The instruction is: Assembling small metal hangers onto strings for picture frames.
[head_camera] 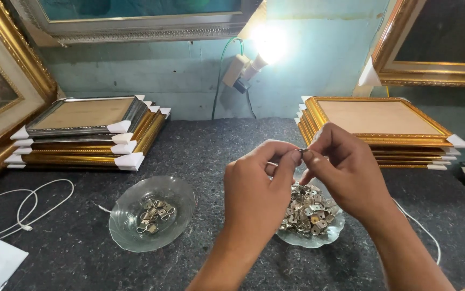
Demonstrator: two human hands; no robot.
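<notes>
Above the right dish (333, 233), heaped with small metal hangers (309, 211), I have both hands raised and meeting: my left hand (256, 188) and right hand (345, 170) each pinch with thumb and fingertips on one tiny metal piece (300, 151) between them, too small for me to make out. Left of that dish sits a second glass dish (130, 237) with a few rings (156, 214), and behind it stand frame stacks (84, 132).

Your left hand (256, 186) and right hand (345, 172) meet in front of you, forearms angling up from below. Both sets of fingertips pinch together, nearly touching.
</notes>
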